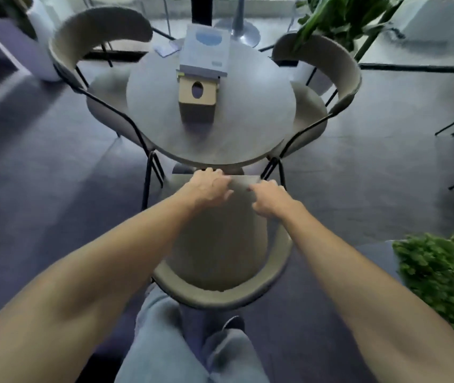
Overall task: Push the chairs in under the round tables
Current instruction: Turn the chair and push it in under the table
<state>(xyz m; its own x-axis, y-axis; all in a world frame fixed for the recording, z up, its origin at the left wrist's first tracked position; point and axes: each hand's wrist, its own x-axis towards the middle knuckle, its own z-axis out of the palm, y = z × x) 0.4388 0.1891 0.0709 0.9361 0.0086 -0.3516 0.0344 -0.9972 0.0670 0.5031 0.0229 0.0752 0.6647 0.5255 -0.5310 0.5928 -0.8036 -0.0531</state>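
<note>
Both hands are out in front, low over the near chair (220, 244). The left hand (206, 189) and right hand (271, 201) sit close together at the front edge of the seat, fingers curled down on it, though it's too blurry to say whether they're really clamped on or just resting there. That chair's curved backrest is right against the person's jeans (165, 341), and the seat's front edge is just at the rim of the round desk (248, 120), not under it. Two more chairs flank the desk: the left chair (104, 87) and the right chair (322, 87), both with seats partly tucked under. On the desk there's a cardboard box (197, 98) with a grey box (206, 51) behind it. A plant (441, 272) sits at the right.
</note>
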